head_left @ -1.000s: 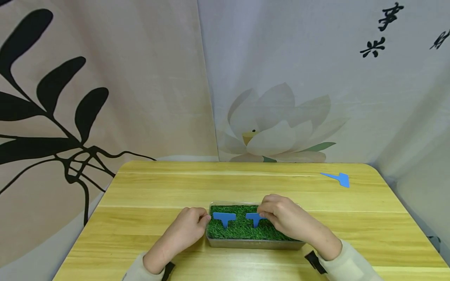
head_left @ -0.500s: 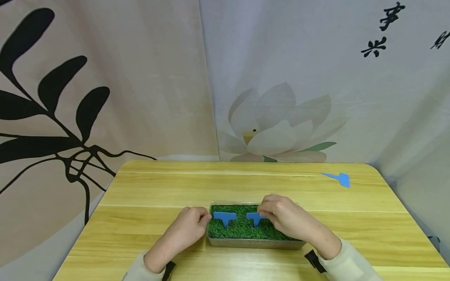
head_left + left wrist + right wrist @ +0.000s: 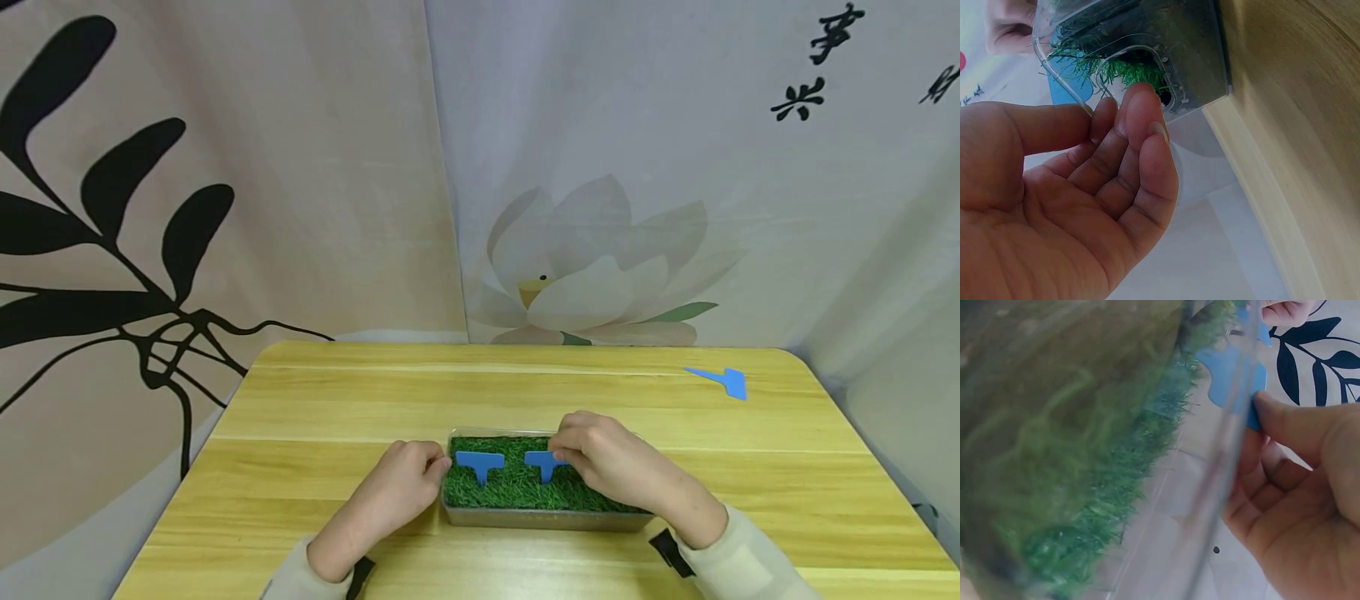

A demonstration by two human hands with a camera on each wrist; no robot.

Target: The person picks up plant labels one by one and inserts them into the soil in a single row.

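A clear plastic box (image 3: 547,520) filled with green artificial grass (image 3: 517,497) stands on the table. Two blue T-shaped plant labels rise from the grass; the left label (image 3: 480,461) is untouched. My right hand (image 3: 611,458) pinches the right end of the other plant label (image 3: 542,459) between thumb and forefinger, as the right wrist view (image 3: 1300,481) also shows. At the box's left end, my left hand (image 3: 405,483) pinches the rim between thumb and forefinger, its other fingers curled in the left wrist view. The right part of the grass is hidden behind my right hand.
A third blue plant label (image 3: 731,383) lies flat near the table's back right corner. The wooden table (image 3: 360,392) reaches back to a printed curtain (image 3: 337,208) with leaf and lotus designs.
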